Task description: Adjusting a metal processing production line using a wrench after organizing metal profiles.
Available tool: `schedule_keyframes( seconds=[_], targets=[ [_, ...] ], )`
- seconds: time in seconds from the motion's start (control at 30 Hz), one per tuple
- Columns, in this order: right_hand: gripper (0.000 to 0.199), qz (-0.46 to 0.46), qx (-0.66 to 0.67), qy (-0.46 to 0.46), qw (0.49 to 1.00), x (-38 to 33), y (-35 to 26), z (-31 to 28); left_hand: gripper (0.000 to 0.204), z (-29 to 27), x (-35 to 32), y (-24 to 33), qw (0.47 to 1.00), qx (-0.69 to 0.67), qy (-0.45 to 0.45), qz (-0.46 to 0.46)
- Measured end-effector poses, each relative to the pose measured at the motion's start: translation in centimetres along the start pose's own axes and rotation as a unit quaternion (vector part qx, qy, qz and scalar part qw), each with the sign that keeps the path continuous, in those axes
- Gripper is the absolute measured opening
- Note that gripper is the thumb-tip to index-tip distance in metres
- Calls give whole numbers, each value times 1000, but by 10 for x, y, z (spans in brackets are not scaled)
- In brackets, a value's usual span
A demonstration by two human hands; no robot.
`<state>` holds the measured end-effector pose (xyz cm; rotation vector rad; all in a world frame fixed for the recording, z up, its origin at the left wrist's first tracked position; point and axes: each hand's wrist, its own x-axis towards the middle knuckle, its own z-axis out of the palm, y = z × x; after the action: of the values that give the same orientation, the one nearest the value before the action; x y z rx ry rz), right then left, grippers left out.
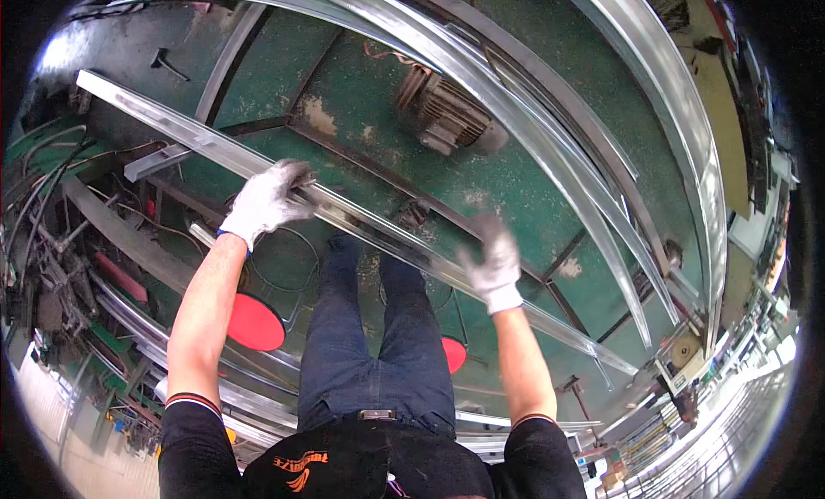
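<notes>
A long, shiny metal profile (361, 227) runs slantwise before my body, from upper left to lower right. My left hand (265, 203), in a white glove with dirty fingertips, is closed around it left of the middle. Farther right, my right hand (494, 267) wears a similar glove and is blurred by motion. Its thumb stands apart from the stretched fingers, and it appears open over the profile's far edge. Whether the palm touches the metal cannot be made out.
A steel frame (369, 164) stands beneath the profile, with a motor (451, 112) beyond it. Long curved metal strips (524, 130) arch across the far right. A red round stool seat (255, 322) is beside my legs. Cables and machinery (56, 250) crowd the left; a hammer (169, 63) lies far left.
</notes>
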<state>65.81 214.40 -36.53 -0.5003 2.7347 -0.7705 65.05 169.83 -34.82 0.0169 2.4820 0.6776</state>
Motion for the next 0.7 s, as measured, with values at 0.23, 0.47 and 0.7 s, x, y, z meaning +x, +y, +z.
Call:
schedule_keyframes(
  seconds=[0.23,0.47,0.7],
  targets=[
    [58,128,-82,140,978,95,62,-51,39,29,20,-1,868,-455,132,-149],
    [41,154,-205,39,966,131,87,-41,36,24,14,9,862,-436,128,-225],
    [40,48,-85,-155,983,76,73,-50,29,46,5,-14,864,-426,128,-235]
  ],
)
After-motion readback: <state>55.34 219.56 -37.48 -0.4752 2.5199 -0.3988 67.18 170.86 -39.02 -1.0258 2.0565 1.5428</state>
